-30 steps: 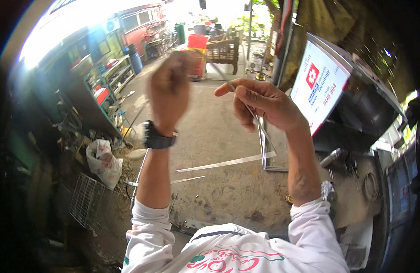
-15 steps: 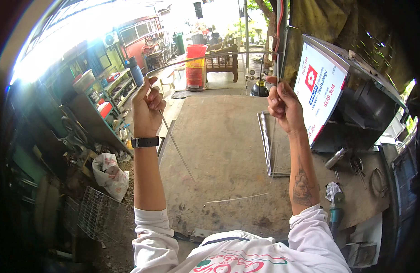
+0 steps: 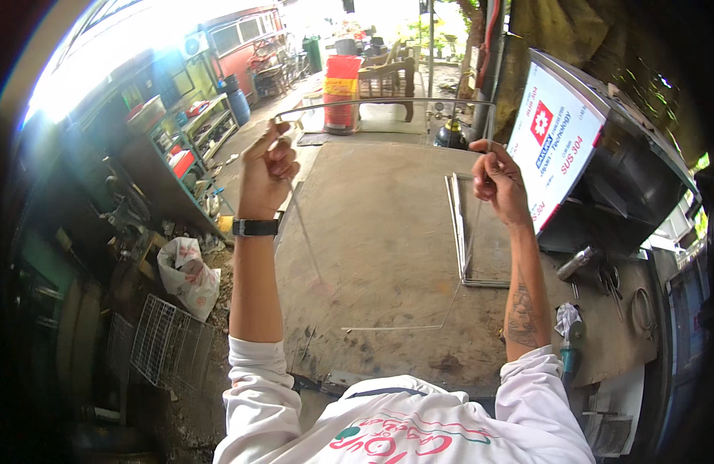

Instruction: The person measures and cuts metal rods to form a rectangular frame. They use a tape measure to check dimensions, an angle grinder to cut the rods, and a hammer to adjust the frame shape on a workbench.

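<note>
Up in front of me, a thin bent metal rod [image 3: 388, 101] is held in both hands, its long top side level and its sides running down toward me. My left hand [image 3: 269, 166] closes around it near the left corner, and the left side slants down below the fist. At the right corner, my right hand [image 3: 497, 185] grips it with curled fingers. The right side seems to run down behind that hand to a lower bend near the tabletop. Several bent rod frames [image 3: 484, 284] lie stacked on the brown worktable [image 3: 372, 209], below my right hand.
A boxy metal cabinet with printed white film [image 3: 558, 139] stands at the right. Nearer are a metal cylinder [image 3: 576, 263] and a teal power tool [image 3: 569, 359]. A wire basket [image 3: 160, 336] and white sack [image 3: 188, 274] sit left. Beyond the table stands a red-and-yellow bag [image 3: 340, 93].
Both hands, still gripping the rod, have shifted right in the picture. The right hand sits slightly lower. The rod's lower end now shows a clear bend. The whole view has shifted slightly.
</note>
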Available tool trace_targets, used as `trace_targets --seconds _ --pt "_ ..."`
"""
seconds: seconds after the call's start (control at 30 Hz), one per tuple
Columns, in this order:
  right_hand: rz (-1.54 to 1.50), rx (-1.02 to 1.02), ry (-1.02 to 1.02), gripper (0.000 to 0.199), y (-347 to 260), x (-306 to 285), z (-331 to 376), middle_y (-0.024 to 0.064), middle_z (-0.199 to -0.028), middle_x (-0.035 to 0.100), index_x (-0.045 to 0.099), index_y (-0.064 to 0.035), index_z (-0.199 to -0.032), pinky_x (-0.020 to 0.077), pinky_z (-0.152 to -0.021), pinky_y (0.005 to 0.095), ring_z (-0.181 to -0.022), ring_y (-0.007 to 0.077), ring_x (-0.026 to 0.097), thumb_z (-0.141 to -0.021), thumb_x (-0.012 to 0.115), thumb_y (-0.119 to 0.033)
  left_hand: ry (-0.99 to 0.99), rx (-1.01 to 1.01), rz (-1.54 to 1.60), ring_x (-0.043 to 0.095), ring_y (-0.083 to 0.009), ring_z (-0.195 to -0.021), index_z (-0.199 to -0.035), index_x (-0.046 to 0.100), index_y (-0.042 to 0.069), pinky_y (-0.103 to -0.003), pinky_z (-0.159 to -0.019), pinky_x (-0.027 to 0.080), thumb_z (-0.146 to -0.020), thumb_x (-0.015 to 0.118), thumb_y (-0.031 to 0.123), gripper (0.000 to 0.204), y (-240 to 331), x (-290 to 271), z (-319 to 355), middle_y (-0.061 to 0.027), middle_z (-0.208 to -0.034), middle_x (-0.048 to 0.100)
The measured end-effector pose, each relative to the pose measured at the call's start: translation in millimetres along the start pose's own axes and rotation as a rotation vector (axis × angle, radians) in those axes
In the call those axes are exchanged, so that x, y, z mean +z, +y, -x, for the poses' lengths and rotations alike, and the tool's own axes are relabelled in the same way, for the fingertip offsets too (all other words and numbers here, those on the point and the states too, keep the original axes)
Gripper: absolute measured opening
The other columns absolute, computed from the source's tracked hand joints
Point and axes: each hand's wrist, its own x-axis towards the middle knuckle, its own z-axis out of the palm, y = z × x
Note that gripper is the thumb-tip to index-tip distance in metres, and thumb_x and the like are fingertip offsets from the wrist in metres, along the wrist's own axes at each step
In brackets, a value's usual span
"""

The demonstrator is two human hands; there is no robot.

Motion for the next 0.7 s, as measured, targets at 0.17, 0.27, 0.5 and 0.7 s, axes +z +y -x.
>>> trace_targets --seconds 0.17,0.27,0.5,0.7 --pt "-0.047 -0.001 -0.039 0.036 2.0 -8.1 7.6 0.0007 -0.075 0.059 0.064 -0.0064 -0.137 0.0394 -0.052 0.0229 -0.058 0.006 0.046 -0.116 0.05 -0.031 -0.135 -0.056 0.124 0.038 -0.0087 -0.056 -0.111 0.069 0.004 -0.026 -0.055 0.031 -0.108 0.058 0.033 0.031 -3.8 -8.1 12.3 0.0045 -0.071 0.048" --pt "-0.001 0.023 0.005 0.035 0.2 -11.6 10.7 0.0017 -0.076 0.059 0.064 -0.0054 -0.137 0.0409 -0.054 0.023 -0.059 0.0067 0.047 -0.116 0.049 -0.029 -0.112 -0.094 0.127 0.038 -0.009 -0.055 -0.105 0.07 0.005 -0.026 -0.054 0.03 -0.105 0.063 0.038 0.033 -4.6 -9.5 15.7 0.0042 -0.068 0.048" --pt "0.008 0.06 -0.037 0.034 5.2 -2.3 18.8 0.0026 -0.083 0.065 0.063 -0.0082 -0.145 0.0474 -0.057 0.0234 -0.065 0.008 0.054 -0.115 0.05 -0.021 0.038 0.018 0.05 0.034 -0.003 -0.05 -0.099 0.063 0.012 -0.022 -0.047 0.025 -0.11 0.064 0.038 0.028 -23.7 -9.8 13.8 0.0086 -0.063 0.043" --pt "0.006 0.104 0.108 0.042 25.7 14.6 40.8 0.0088 -0.102 0.076 0.061 -0.0173 -0.151 0.0651 -0.075 0.0316 -0.085 0.0147 0.074 -0.109 0.061 -0.016 0.064 -0.004 0.076 0.032 -0.002 -0.049 -0.1 0.064 0.012 -0.022 -0.046 0.023 -0.111 0.064 0.037 0.027 -26.9 -33.5 10.1 0.0097 -0.062 0.042"
